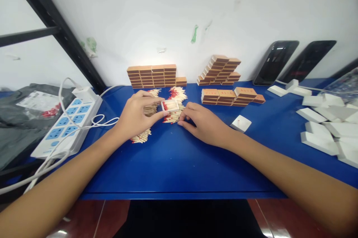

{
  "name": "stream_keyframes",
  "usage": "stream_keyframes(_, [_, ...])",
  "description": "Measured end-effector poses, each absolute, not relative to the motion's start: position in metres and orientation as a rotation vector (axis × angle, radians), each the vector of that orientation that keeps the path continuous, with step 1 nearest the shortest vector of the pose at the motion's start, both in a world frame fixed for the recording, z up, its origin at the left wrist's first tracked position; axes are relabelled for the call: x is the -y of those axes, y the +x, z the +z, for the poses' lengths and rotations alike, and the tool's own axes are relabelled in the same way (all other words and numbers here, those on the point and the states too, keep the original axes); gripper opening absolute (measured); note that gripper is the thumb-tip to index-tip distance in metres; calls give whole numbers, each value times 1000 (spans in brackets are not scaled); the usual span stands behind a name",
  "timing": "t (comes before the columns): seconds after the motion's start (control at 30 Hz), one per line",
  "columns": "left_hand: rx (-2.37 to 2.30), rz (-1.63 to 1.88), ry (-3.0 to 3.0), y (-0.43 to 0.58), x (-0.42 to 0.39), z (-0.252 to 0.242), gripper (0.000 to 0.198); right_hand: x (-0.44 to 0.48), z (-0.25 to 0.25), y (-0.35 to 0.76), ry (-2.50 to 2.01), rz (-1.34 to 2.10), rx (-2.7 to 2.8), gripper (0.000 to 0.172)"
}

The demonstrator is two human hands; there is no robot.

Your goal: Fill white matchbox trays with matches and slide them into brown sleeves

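Note:
Between the thumb and fingers of my left hand (137, 113) is a small white matchbox tray (171, 111), partly filled with red-tipped matches. Loose matches (181, 95) lie behind and beneath it on the blue table. My right hand (204, 123) rests just to the right of the tray, fingertips curled together at the edge of the loose matches. Whatever those fingertips may hold is too small to make out. More matches (142, 136) lie in bundles under and beside my left hand, which partly hides them.
Stacked brown matchboxes (152, 77) stand along the wall, with more stacks (219, 70) behind and right (229, 96). One white tray (241, 123) lies near my right forearm; many others (321, 133) are heaped far right. Left is a power strip (67, 122) with cables. Two black phone-like devices (275, 63) lean back.

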State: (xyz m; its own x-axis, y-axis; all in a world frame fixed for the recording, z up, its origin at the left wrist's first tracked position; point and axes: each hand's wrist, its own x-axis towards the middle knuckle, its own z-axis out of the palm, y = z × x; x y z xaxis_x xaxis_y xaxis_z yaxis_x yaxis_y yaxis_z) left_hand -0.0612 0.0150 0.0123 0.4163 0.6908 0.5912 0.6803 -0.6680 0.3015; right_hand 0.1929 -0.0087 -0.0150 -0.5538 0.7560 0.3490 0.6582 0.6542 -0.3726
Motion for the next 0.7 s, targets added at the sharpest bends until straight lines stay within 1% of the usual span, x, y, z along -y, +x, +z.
stream_keyframes(0.17, [-1280,1111,2636,-61,-15,13,36,9,-16,192,-1076,252,2365,1])
stream_keyframes(0.33, [-1263,1120,2620,-61,-15,13,35,9,-17,191,-1087,257,2383,7])
stream_keyframes(0.57, [-1243,1118,2605,-61,-14,14,36,17,-16,178,-1025,299,2391,9])
stream_keyframes(0.7, [-1240,1120,2609,-60,-14,14,36,17,-19,172,-1011,284,2347,3])
